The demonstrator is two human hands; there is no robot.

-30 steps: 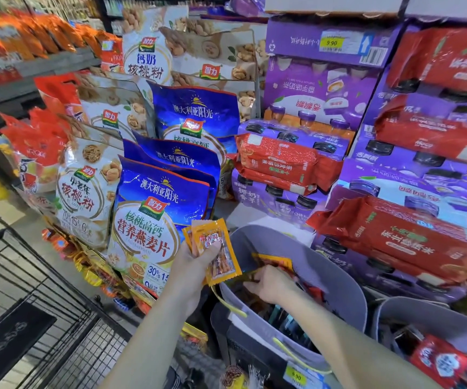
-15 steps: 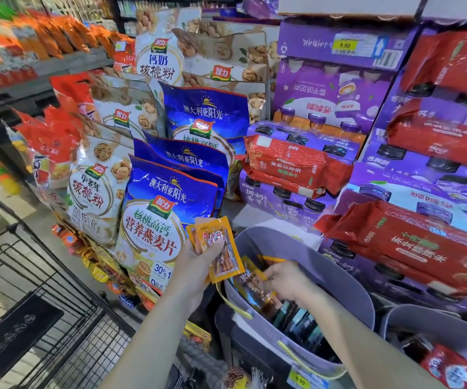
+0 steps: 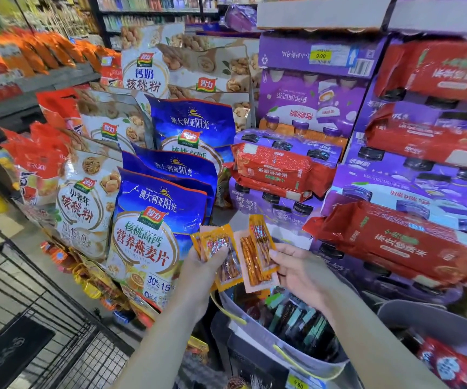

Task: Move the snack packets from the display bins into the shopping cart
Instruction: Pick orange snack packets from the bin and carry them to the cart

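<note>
My left hand [image 3: 202, 269] grips a small stack of orange snack packets [image 3: 221, 248] above the front rim of a grey display bin [image 3: 257, 331]. My right hand [image 3: 299, 272] holds two more orange snack packets [image 3: 256, 256] upright right beside the first stack, just over the bin. The bin holds several dark and teal packets [image 3: 297, 318]. The black wire shopping cart [image 3: 30, 304] stands at the lower left, below and left of both hands.
Large blue oat bags [image 3: 153, 234] and white walnut-powder bags [image 3: 86, 197] lean behind my left hand. Purple drink cartons [image 3: 311, 108] with red rice packs [image 3: 395, 240] are stacked on the right. A second grey bin [image 3: 434, 321] with red packets sits at the lower right.
My right hand has come up out of the bin holding orange packets and brought them next to the stack in my left hand, which stayed roughly in place.
</note>
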